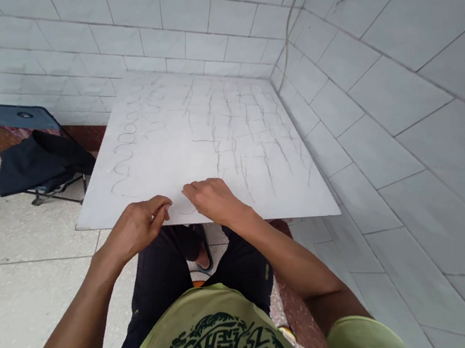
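Observation:
A white board (160,168) lies flat in front of me, with many thin dark strands on it. Those on the right (260,127) run lengthwise and crosswise in a rough grid; curly ones (121,151) lie along the left side. At the board's near edge, my left hand (142,221) is closed, thumb pressed against the fingers. Just to its right, my right hand (212,198) is closed too, knuckles up, over the board. A faint curved strand (188,212) shows between the hands. What the fingertips pinch is too fine to make out.
At the left stands a folding chair (17,112) with dark cloth (38,162) on its seat. Tiled walls (383,113) rise behind the board and along its right side. A thin cable (289,16) hangs in the corner. My legs (161,281) are below the near edge.

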Tool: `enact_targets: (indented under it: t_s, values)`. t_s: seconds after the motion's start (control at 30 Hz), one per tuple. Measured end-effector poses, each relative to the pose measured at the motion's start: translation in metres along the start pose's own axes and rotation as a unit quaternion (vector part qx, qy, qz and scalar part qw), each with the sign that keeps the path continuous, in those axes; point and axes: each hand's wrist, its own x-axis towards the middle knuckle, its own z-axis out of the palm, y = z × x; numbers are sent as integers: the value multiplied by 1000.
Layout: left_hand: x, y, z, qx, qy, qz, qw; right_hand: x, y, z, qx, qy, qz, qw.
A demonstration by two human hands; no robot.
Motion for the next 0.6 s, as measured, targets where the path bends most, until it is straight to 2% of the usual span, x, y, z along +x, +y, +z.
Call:
enact_targets:
  t_s: [0.07, 0.13, 0.2, 0.27, 0.3, 0.33, 0.37, 0.4, 0.43, 0.5, 0.53, 0.6]
  values:
    - [-4, 1, 1, 39, 13, 9, 999, 3, 1, 2, 53, 28, 57, 997]
    - [-9, 2, 5, 65, 41, 8, 997, 4, 2, 7, 168, 61, 138, 974]
    - [-13, 1, 9, 85, 82, -4, 993, 3, 2, 15, 327, 87, 216, 916]
    - [-16, -2, 12, 112, 119, -16, 986, 0, 1, 24, 466, 101, 278, 834]
    - [-17, -4, 13, 127, 131, -20, 983, -2, 0, 29, 510, 104, 298, 800]
    - [-17, -6, 13, 140, 137, -22, 980, -5, -1, 33, 532, 107, 306, 782]
    - [-17, -8, 12, 148, 138, -23, 979, -8, -2, 36, 532, 110, 297, 785]
    - [-16, -9, 10, 151, 134, -21, 979, -11, -2, 38, 510, 114, 270, 809]
    - [-16, -11, 8, 149, 128, -17, 980, -14, -1, 38, 470, 120, 225, 845]
    - [-14, -13, 1, 142, 102, -3, 985, -19, 2, 34, 358, 127, 103, 919]
    - [-13, -14, -2, 140, 84, 9, 987, -21, 5, 30, 301, 125, 39, 945]
    - [-11, -17, -9, 139, 46, 32, 989, -23, 10, 21, 209, 112, -67, 969]
